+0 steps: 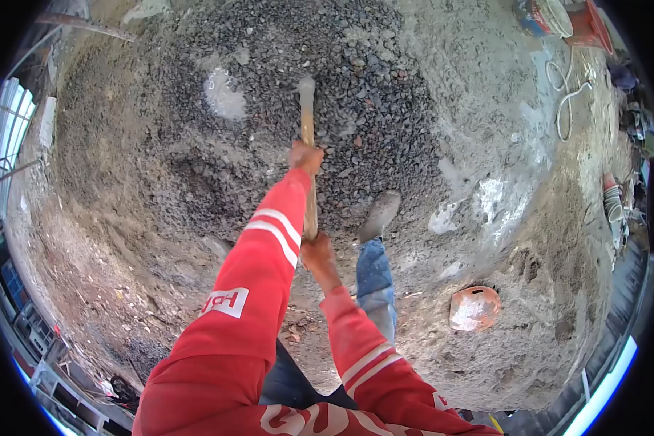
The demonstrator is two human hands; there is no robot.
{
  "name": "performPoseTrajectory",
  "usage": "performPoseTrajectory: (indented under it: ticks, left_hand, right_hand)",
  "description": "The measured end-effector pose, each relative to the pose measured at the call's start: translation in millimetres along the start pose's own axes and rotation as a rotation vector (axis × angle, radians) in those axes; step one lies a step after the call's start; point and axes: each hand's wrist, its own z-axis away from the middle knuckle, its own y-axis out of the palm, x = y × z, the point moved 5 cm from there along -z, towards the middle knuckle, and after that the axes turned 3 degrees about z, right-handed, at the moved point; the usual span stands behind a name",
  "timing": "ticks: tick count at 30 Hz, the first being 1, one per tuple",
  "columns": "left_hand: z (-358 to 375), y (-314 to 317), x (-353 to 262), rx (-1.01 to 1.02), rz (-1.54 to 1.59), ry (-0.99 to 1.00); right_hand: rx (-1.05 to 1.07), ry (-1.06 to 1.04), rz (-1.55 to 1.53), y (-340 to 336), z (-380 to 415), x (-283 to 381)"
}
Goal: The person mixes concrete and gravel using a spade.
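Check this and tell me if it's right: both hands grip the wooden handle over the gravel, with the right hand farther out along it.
Not quite: the head view shows the left hand farther out. Both hands do grip the wooden handle over the gravel.

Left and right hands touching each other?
Apart: the head view shows a bare stretch of handle between the left hand and the right hand.
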Motion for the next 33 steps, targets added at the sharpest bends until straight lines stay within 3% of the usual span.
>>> performPoseTrajectory:
  ticks: [3, 5, 7, 10, 12, 14, 16, 18, 19, 22, 24, 26, 28, 30, 31, 33]
  left_hand:
    - [15.5, -6.0, 59.7, -0.016, -0.001, 0.129]
    - [86.0, -48.7, 52.4, 0.11, 0.143, 0.01]
    - [127.6, -79.0, 77.2, 0.11, 0.2, -0.083]
    - [175.9, -107.7, 146.6, -0.021, 0.191, 0.016]
    - [198.1, -129.3, 161.8, -0.084, 0.18, 0.062]
    - [210.1, -148.3, 167.5, -0.092, 0.37, 0.136]
    - [207.9, -191.9, 100.9, -0.142, 0.455, 0.28]
    - [202.0, -235.2, 9.5, -0.149, 0.578, 0.445]
    - [199.4, -255.3, -39.3, -0.131, 0.664, 0.499]
    - [143.6, -282.8, -134.2, -0.204, 0.696, 0.677]
    - [88.0, -279.0, -171.8, -0.283, 0.695, 0.79]
    - [27.9, -248.3, -181.4, -0.289, 0.702, 0.824]
    - [-30.8, -200.2, -152.0, -0.448, 0.475, 0.606]
    - [-125.7, -127.7, -62.1, -0.336, 0.252, 0.262]
    - [-128.1, -92.1, -35.7, -0.416, 0.121, 0.226]
    - [-94.4, -77.0, -9.7, -0.503, -0.037, 0.171]
  right_hand:
    - [-0.03, 0.007, 0.051, 3.0, 65.2, -3.6]
    - [-0.041, -0.027, 0.091, 21.6, 97.6, -22.2]
    - [-0.021, -0.018, 0.086, 38.5, 142.4, -40.5]
    - [-0.011, -0.036, 0.1, 51.9, 211.9, -59.2]
    - [-0.012, -0.102, 0.079, 62.8, 232.1, -73.4]
    - [-0.012, -0.17, 0.098, 66.5, 234.2, -68.1]
    - [0.02, -0.223, 0.113, 59.7, 205.4, -19.2]
    - [-0.085, -0.469, 0.081, 53.8, 158.1, 42.8]
    - [-0.077, -0.486, 0.122, 50.7, 131.4, 74.7]
    - [-0.116, -0.733, 0.089, 34.0, 43.0, 175.7]
    - [-0.112, -0.774, 0.061, 18.7, -7.9, 226.1]
    - [-0.108, -0.761, 0.07, 13.4, -58.6, 224.4]
    - [-0.05, -0.697, 0.062, 19.2, -100.3, 194.2]
    - [0.018, -0.409, 0.129, 40.4, -114.8, 121.2]
    - [0.011, -0.404, 0.153, 26.8, -117.1, 100.1]
    - [0.138, -0.171, 0.038, 32.3, -85.1, 64.0]
